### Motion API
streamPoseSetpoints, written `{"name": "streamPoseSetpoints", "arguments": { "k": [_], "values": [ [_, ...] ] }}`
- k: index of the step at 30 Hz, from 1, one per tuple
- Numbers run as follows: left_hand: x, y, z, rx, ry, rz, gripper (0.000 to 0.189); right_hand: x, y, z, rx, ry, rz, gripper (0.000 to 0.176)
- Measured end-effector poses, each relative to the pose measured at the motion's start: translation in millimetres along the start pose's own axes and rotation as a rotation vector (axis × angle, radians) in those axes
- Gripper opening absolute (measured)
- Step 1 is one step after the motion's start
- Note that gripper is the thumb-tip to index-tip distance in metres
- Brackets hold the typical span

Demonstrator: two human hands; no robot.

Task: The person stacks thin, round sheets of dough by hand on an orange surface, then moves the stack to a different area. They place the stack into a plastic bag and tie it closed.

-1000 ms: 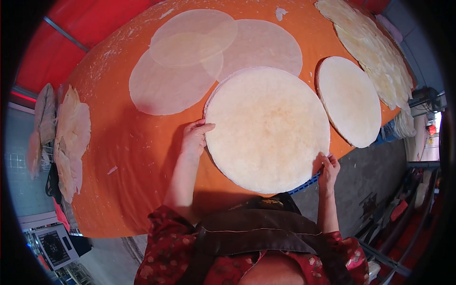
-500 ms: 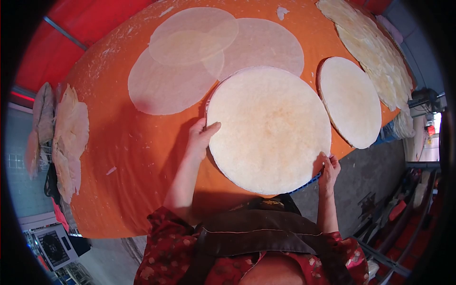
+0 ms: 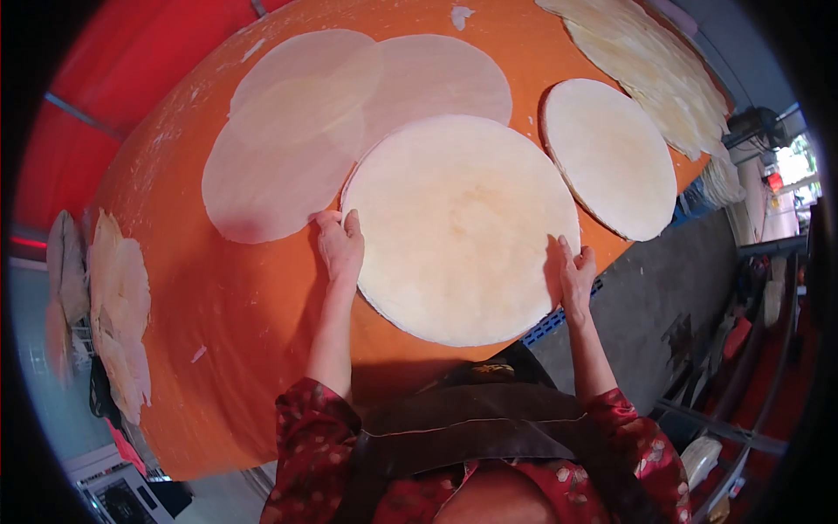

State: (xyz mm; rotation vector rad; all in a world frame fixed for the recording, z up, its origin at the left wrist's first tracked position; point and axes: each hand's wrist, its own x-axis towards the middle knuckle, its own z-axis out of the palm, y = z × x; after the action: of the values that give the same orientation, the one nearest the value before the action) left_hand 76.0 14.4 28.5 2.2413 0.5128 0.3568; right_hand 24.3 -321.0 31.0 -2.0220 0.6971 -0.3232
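A thick stack of round, pale, thin sheets lies near the front edge of the orange-covered table. Its top is off-white with a faint tan patch. At the stack's left rim is my left hand, thumb raised along the edge and forefinger apart from it. My right hand is at the right rim, its thumb over the edge and its fingers spread outside. Neither hand visibly pinches a sheet. Behind the stack, several translucent round sheets overlap flat on the cloth.
A second round stack stands to the right. Irregular pale sheets are piled at the back right, and more sheets hang over the left edge. A blue plastic crate shows below the table's front edge.
The view has shifted. My right hand has slid up along the stack's right rim. My left hand's fingers have spread from their grip on the left edge.
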Motion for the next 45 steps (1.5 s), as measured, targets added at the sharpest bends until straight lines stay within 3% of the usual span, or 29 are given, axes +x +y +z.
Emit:
{"name": "streamPoseSetpoints", "arguments": {
  "k": [2,5,6,7,9,10,14,17,20,22,25,28,29,30,31,33,34,36,37,38,39,40,43,45],
  "values": [
    [3,3,2,0.029,0.063,0.020,0.026,4,8,3,-0.060,0.019,0.006,0.037],
    [15,-36,16,-0.127,0.119,0.050,0.034,10,27,9,0.207,-0.018,-0.006,0.037],
    [21,-44,11,-0.495,-0.152,-0.230,0.035,9,28,7,0.345,-0.090,0.025,0.031],
    [12,-53,10,-0.699,-0.256,-0.367,0.034,4,25,4,0.419,-0.125,0.067,0.029],
    [-5,-15,-17,-1.117,-0.445,-0.620,0.032,3,11,2,0.588,-0.193,0.128,0.025],
    [-11,-22,-15,-1.102,-0.444,-0.642,0.037,3,9,0,0.598,-0.235,0.140,0.026],
    [-40,-5,-17,-0.912,-0.382,-0.363,0.045,-8,7,2,0.642,-0.280,0.157,0.022],
    [-34,-9,-40,-1.576,-0.501,-0.547,0.043,-20,10,2,0.720,-0.341,0.237,0.021],
    [-49,-18,-23,-1.118,-0.235,-0.410,0.042,-1,7,1,0.815,-0.397,0.386,0.028],
    [-46,-18,-9,-0.794,-0.078,-0.271,0.041,20,-15,8,0.758,-0.427,0.356,0.029],
    [-21,-8,-2,-0.536,-0.042,-0.402,0.040,34,-6,21,0.747,-0.417,0.187,0.020],
    [-11,-33,-20,-1.165,-0.228,-0.515,0.033,18,-3,11,0.653,-0.520,0.141,0.006],
    [-19,-35,-31,-1.342,-0.300,-0.549,0.032,6,8,9,0.664,-0.542,0.256,0.011],
    [-37,-20,-49,-1.361,-0.416,-0.597,0.031,-10,0,-1,0.750,-0.557,0.371,0.017],
    [-51,-21,-52,-1.286,-0.382,-0.562,0.032,-14,-6,-4,0.841,-0.628,0.272,0.025],
    [-78,-27,-49,-1.125,-0.322,-0.527,0.033,35,6,-5,1.067,-0.811,0.396,0.034],
    [-85,-29,-39,-0.973,-0.226,-0.422,0.032,48,-15,-4,0.998,-0.837,0.336,0.038],
    [-88,-27,-16,-0.675,-0.034,-0.199,0.032,81,-24,16,0.948,-0.805,0.405,0.039],
    [-84,-23,-14,-0.585,-0.012,-0.224,0.033,90,-26,25,0.924,-0.791,0.436,0.039],
    [-78,-18,-15,-0.493,0.010,-0.253,0.035,85,-27,35,0.724,-0.829,0.260,0.039],
    [-71,-15,-16,-0.404,0.030,-0.283,0.036,63,-38,35,0.592,-0.728,0.156,0.036],
    [-64,-21,-20,-0.434,0.046,-0.202,0.040,53,-30,37,0.665,-0.719,0.096,0.036],
    [-56,-49,-41,-1.033,-0.127,-0.367,0.041,17,-7,36,0.728,-0.662,-0.049,0.037],
    [-76,-49,-52,-1.104,-0.121,-0.357,0.036,20,-18,27,0.681,-0.768,0.080,0.035]
  ]
}}
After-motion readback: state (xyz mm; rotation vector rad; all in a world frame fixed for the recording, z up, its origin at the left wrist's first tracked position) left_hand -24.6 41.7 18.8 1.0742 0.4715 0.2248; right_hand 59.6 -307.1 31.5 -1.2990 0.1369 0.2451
